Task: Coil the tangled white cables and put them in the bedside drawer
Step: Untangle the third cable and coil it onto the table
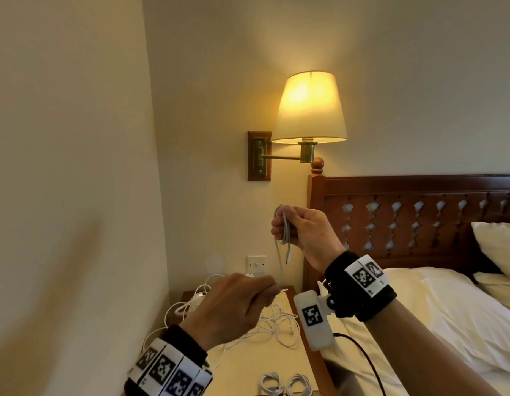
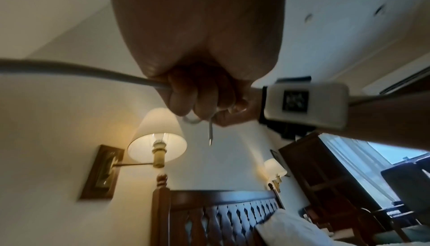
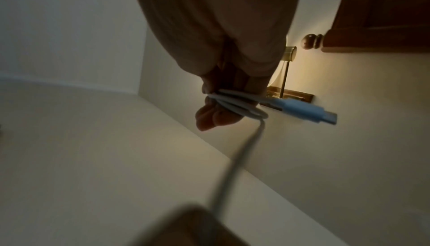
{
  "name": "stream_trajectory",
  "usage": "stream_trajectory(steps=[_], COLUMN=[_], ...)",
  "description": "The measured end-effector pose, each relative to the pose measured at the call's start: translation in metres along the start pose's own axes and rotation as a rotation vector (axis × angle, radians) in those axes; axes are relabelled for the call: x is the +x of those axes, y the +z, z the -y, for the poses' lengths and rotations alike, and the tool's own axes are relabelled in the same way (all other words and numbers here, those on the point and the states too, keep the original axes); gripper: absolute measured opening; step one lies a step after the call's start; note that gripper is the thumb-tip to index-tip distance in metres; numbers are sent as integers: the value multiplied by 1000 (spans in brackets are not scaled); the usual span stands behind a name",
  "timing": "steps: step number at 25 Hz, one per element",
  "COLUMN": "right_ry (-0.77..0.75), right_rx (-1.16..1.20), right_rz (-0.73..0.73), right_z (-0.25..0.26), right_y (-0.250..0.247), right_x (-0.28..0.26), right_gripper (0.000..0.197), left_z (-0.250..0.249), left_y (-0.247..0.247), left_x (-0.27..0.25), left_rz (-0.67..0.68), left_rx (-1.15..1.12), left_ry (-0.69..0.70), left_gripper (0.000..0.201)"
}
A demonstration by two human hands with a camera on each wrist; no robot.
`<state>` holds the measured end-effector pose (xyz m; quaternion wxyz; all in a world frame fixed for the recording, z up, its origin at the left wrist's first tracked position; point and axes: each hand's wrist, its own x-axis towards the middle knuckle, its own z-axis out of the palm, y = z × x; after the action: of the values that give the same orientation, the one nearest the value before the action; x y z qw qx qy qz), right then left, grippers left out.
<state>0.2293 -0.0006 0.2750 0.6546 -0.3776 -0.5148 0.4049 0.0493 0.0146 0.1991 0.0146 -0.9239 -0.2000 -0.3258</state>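
white cable half-wound between two raised hands

the right hand (image 1: 306,234) was held up in front of the headboard (image 1: 414,221), its fingers curled round a small bundle of loops of a white cable (image 1: 284,227). the right wrist view showed the loops (image 3: 235,103) pressed between thumb and fingers, with a usb plug (image 3: 309,111) sticking out past them. a short end with a small connector (image 1: 287,256) hung below the fist.

from the bundle a single strand ran down to the left hand (image 1: 233,304), which was lower and nearer the camera. its thumb and fingers pinched the strand near its fingertips (image 1: 272,287); the left wrist view was too filled by the palm to show more than a cable crossing it.

beneath the left hand, more tangled cables (image 1: 276,321) lay loose on the bedside table (image 1: 299,364), trailing back toward the wall. at the table's near edge sat two coiled bundles (image 1: 286,385), side by side. the drawer could not be seen in any view.

a lit wall lamp (image 1: 309,107) hung above the table, a wall switch (image 1: 256,264) was set lower on the wall, and white pillows (image 1: 499,247) lay on the bed (image 1: 436,310) to the right.
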Motion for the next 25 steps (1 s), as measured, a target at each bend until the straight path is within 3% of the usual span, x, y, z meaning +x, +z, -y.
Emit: stream_trajectory(steps=[6, 10, 14, 19, 22, 25], right_ry=[-69, -61, -52, 111, 158, 198], right_rx=[-233, -258, -240, -1, 75, 129], right_rz=[75, 121, 154, 239, 244, 242], right_z=[-12, -16, -17, -11, -9, -10], right_y=[10, 11, 14, 18, 17, 15], right_x=[-7, -14, -17, -17, -12, -8], right_gripper=[29, 30, 29, 32, 33, 35], left_z=[-4, 10, 25, 30, 26, 20], left_y=[-34, -44, -44, -35, -33, -37], left_x=[28, 43, 54, 53, 54, 59], left_rz=[-172, -294, -344, -431, -477, -334], left_rx=[68, 179, 250, -124, -217, -436], left_ry=[100, 93, 18, -159, -224, -445], left_gripper=[23, 16, 32, 35, 33, 39])
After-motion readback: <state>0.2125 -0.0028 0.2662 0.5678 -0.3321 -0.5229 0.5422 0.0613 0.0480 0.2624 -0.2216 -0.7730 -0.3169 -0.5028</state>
